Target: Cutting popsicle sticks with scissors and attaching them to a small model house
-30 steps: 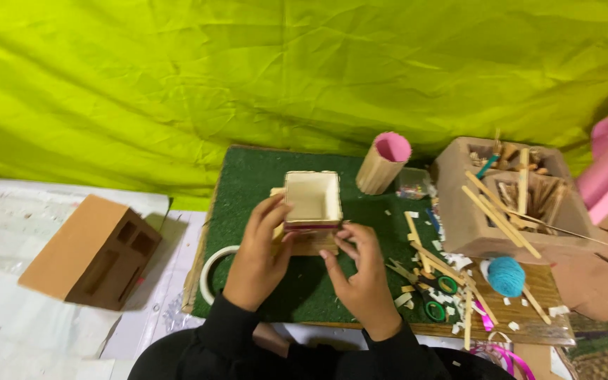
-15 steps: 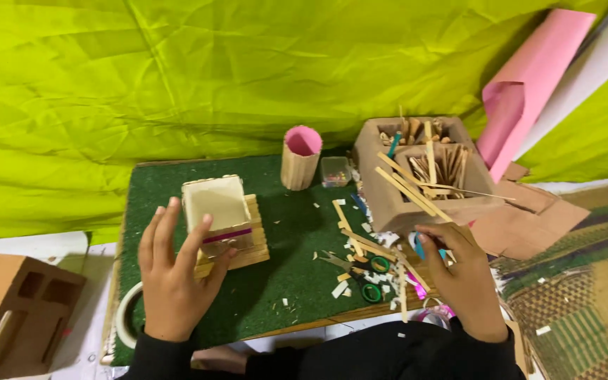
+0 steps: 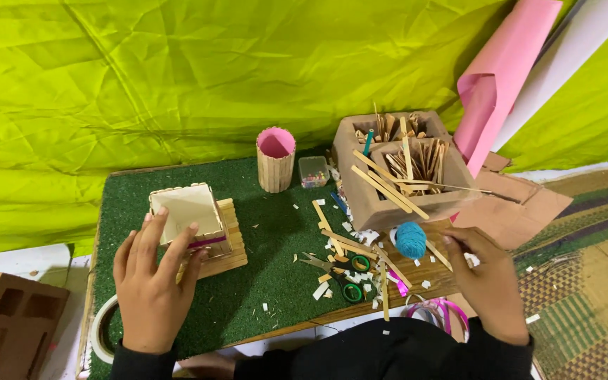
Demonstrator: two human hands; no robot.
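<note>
My left hand [image 3: 150, 288] rests with fingers spread against the stick box [image 3: 190, 219], while my right hand [image 3: 485, 281] reaches beside the blue yarn [image 3: 410, 239], fingers curled, holding nothing I can tell.

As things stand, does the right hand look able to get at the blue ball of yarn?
Probably yes. The right hand lies just right of the blue ball of yarn, fingers pointing toward it, with only loose wooden sticks and paper scraps nearby. Nothing stands between them.
</note>
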